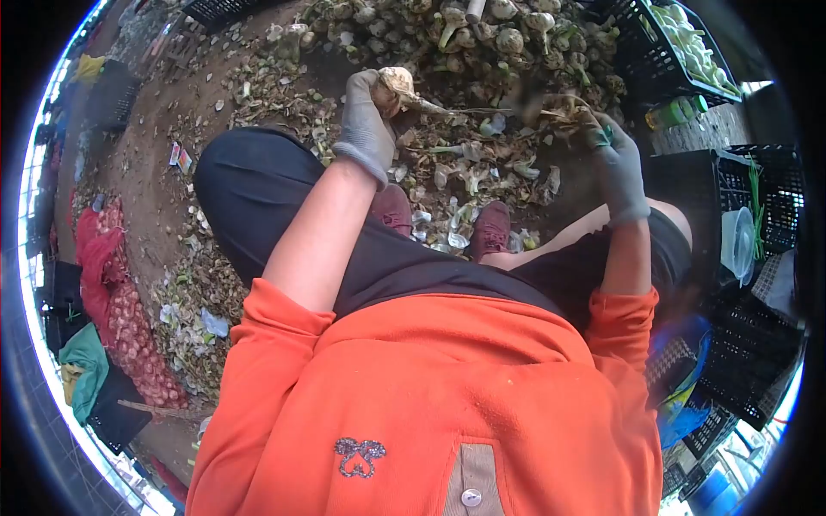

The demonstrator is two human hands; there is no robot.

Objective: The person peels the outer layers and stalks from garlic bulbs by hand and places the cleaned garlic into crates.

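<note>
My left hand [368, 125], in a grey glove, is closed round a pale, round vegetable bulb [397, 82] whose stem points right. Off to the right, my gloved right hand [613, 155] has its fingers pressed together on dry brown leaves or peelings [564, 113]. A thin strand seems to stretch between the bulb's stem and those leaves. Beyond both hands lies a heap of similar bulbs [509, 40]. Loose peelings [469, 163] cover the ground below the hands.
A black crate of pale green pieces [688, 43] stands at the upper right. More black crates [688, 185] and a clear plastic tub [737, 245] are at the right. Red net sacks [129, 327] lie at the left. My shoes [491, 230] rest among the peelings.
</note>
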